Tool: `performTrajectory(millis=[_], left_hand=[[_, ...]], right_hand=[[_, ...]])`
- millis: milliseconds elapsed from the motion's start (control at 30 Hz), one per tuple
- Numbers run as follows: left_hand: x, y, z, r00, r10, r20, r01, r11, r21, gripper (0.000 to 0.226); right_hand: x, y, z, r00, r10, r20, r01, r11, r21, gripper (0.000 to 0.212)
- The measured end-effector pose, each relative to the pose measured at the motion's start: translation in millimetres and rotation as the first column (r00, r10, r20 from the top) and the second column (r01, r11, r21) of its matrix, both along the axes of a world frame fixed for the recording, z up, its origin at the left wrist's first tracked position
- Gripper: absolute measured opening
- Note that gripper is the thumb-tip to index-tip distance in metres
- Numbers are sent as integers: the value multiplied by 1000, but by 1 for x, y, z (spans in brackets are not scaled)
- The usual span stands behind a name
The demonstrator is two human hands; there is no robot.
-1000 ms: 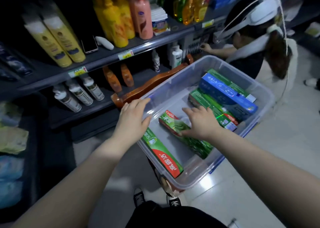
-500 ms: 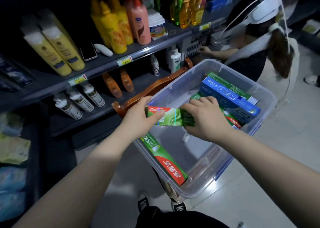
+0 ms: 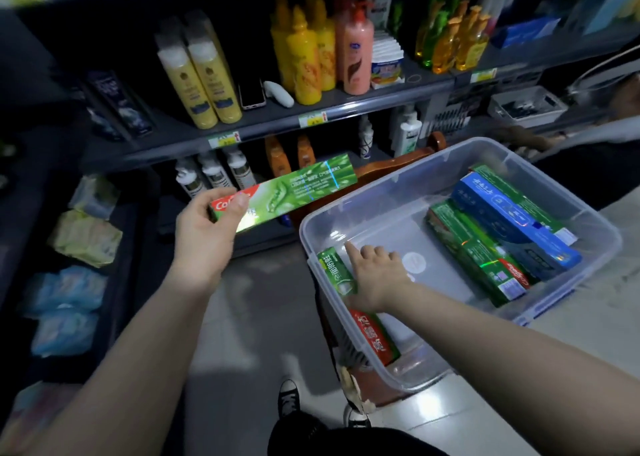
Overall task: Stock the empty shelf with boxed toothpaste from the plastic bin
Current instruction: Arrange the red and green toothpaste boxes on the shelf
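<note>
Here, in a dim shop aisle, a person is standing over a clear plastic bin [image 3: 398,227] of boxed toothpaste, seen from a camera worn on the head. The left hand [image 3: 204,227] is gripping one end of a green toothpaste box [image 3: 294,189], with the thumb lying across the red brand panel and the fingers curled behind it. The box is being held level in the air, left of the bin and in front of the lower shelf [image 3: 194,220], touching neither.

The right hand [image 3: 377,275] is reaching down inside the bin. Its index finger is pointing straight ahead, its other fingers are bending at the knuckles, and it is lying across a green-and-red toothpaste box [image 3: 337,272] that is running along the bin's near left wall. Whether the hand is actually gripping that box cannot be told, as the thumb is hidden.

On the bin's far right side, a blue box [image 3: 512,223] is lying on top of several green boxes [image 3: 474,251].

Behind the bin's far rim, a brown wooden frame [image 3: 398,163] is showing. The upper shelf [image 3: 346,109] is carrying tall yellow bottles [image 3: 204,85], a pink bottle [image 3: 356,54] and a phone [image 3: 251,92] lying flat. On the lower shelf, white bottles [image 3: 214,175] and orange bottles [image 3: 277,154] are standing towards the back. Pale yellow and blue packets [image 3: 86,237] are sitting in the dark unit at far left. The person's dark shoes [image 3: 287,400] are showing on the floor [image 3: 259,317] below.
</note>
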State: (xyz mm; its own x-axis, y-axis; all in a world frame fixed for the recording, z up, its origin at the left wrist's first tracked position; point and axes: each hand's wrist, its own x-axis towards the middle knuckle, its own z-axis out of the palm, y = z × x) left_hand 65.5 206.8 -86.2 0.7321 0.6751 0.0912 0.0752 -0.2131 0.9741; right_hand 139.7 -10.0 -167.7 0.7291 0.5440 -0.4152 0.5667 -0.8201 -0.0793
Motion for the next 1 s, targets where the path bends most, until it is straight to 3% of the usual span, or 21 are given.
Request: performTrajectory(millis=[167,267,367,533,667,867,1000], left_hand=[[-27,13,-3,999,33,-34,-37,990,-133,22],[-33,17,-5,998,56,-7,-56,965,-256,6],[-41,25,-4,994,108,-4,-104,948,-301,5],[-60,49,12,975,221,40,-182,883,-433,8],[-82,80,36,950,285,126,-188,847,-497,10],[-142,143,76,882,399,250,-252,848,-466,14],[-203,203,102,819,488,303,-375,854,-361,13]], right_hand=[[3,-2,-2,981,-127,-144,135,990,48,85],[13,-10,13,911,-258,-322,326,929,176,52],[29,-23,45,879,-299,-371,431,830,355,28],[45,-22,128,871,-109,-479,450,568,689,31],[36,29,177,788,143,-599,513,384,768,32],[-8,146,206,713,326,-621,526,337,780,36],[-42,247,209,649,419,-635,564,295,771,27]])
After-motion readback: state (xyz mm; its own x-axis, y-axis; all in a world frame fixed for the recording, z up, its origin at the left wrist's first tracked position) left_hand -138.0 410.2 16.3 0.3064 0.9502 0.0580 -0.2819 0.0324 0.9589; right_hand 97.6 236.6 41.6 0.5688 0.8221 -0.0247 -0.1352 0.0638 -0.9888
